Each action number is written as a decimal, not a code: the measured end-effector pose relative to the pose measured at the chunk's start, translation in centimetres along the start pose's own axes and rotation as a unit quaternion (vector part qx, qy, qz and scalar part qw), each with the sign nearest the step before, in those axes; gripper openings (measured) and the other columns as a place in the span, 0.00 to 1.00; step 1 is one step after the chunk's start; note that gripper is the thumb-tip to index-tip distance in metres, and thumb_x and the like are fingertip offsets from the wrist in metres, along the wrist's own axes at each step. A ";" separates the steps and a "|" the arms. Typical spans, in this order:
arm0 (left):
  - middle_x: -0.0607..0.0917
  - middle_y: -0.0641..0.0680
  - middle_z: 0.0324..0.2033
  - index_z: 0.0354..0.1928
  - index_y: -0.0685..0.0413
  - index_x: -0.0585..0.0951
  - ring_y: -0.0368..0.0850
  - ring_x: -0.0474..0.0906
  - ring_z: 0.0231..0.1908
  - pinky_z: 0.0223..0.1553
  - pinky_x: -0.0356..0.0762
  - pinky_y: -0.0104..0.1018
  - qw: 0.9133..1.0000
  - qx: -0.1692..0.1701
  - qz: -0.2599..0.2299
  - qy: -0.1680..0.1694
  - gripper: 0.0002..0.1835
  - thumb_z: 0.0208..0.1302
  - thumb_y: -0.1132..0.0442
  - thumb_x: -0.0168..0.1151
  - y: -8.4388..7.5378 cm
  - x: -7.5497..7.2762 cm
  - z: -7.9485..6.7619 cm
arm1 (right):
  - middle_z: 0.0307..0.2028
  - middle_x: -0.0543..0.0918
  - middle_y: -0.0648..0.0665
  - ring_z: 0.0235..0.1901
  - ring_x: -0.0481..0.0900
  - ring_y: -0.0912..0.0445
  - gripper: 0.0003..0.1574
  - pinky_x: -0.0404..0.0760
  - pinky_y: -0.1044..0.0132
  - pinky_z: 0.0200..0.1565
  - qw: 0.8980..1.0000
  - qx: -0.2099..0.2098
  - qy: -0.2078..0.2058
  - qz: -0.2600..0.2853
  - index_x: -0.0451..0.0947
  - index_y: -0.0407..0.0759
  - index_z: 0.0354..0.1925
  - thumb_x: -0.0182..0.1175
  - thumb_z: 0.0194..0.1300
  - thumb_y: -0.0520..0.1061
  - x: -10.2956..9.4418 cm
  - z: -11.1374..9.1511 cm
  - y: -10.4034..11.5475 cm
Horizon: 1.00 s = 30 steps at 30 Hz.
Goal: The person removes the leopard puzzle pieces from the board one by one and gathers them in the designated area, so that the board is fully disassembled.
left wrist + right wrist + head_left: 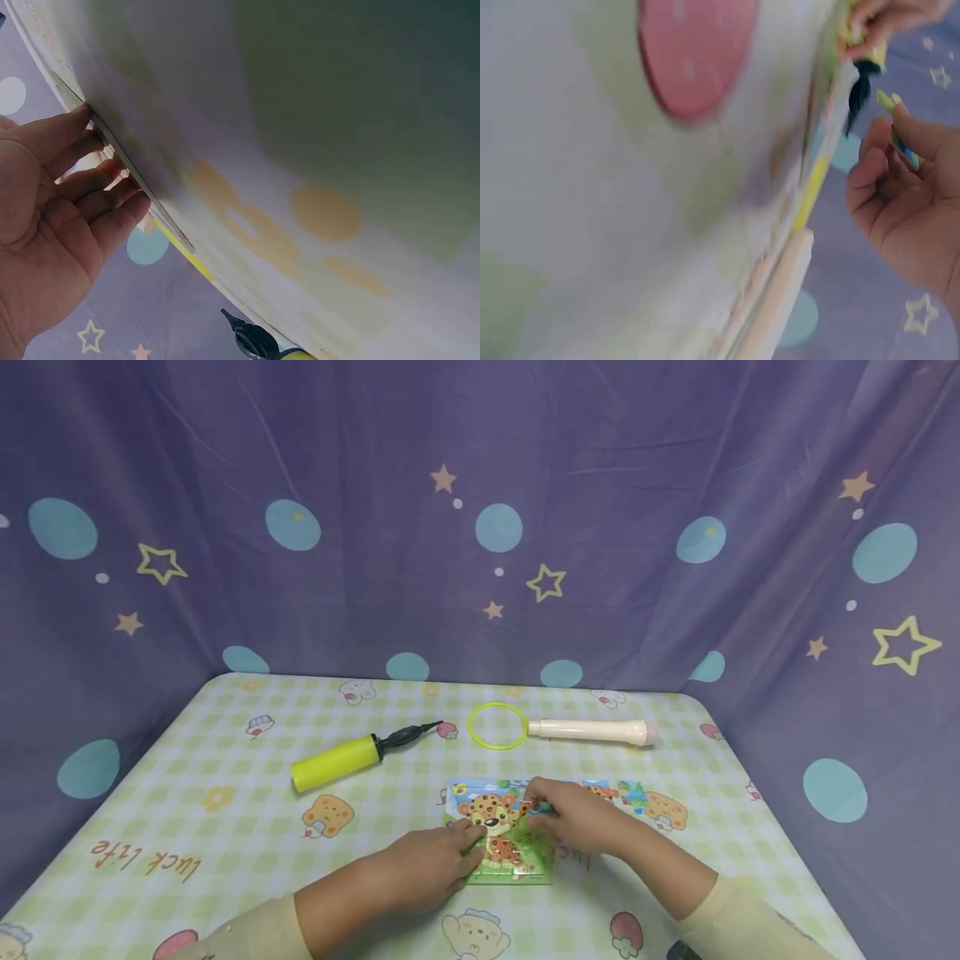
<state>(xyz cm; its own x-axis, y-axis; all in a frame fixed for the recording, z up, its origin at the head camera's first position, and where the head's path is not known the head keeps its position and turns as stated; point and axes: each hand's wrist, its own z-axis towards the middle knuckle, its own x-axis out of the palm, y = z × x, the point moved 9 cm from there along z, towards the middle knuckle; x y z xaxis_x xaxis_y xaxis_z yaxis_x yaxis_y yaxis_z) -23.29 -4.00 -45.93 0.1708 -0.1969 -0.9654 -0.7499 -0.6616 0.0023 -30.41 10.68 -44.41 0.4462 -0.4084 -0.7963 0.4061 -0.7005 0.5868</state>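
Note:
A jigsaw puzzle board (497, 863) with a spotted cartoon leopard on it lies on the table. My left hand (427, 867) rests on its left side; in the left wrist view the fingers (120, 217) reach out along the board's thin edge. Over the right part of the board is my right hand (576, 814). It pinches a small puzzle piece (904, 148) in green and blue between thumb and fingers, held off the table in the right wrist view. Loose puzzle pieces (633, 796) lie just beyond the right hand, partly covered by it.
Behind the board, a yellow hand pump (337, 764) with a black nozzle lies at the left. A thin yellow ring (472, 733) and a pale cylindrical stick (588, 731) lie farther back, end to rim. A purple curtain (375, 593) hangs behind the table.

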 end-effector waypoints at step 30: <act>0.61 0.51 0.74 0.71 0.43 0.68 0.50 0.58 0.73 0.66 0.69 0.44 1.000 -0.002 -0.010 -0.001 0.26 0.73 0.50 0.53 0.1 0.0 -0.1 | 0.21 0.76 0.43 0.19 0.75 0.50 0.22 0.73 0.60 0.27 0.982 0.183 0.005 0.041 0.68 0.44 0.54 0.65 0.65 0.44 -5.0 -7.2 -13.1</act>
<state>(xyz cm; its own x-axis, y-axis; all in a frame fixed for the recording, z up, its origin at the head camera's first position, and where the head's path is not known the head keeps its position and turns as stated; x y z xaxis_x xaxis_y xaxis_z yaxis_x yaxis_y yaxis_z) -23.32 -4.16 -45.94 0.1853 -0.1825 -0.9656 -0.7438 -0.6681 -0.0165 -32.27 26.11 -47.11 0.4747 -0.4671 -0.7460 0.0553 -0.8301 0.5549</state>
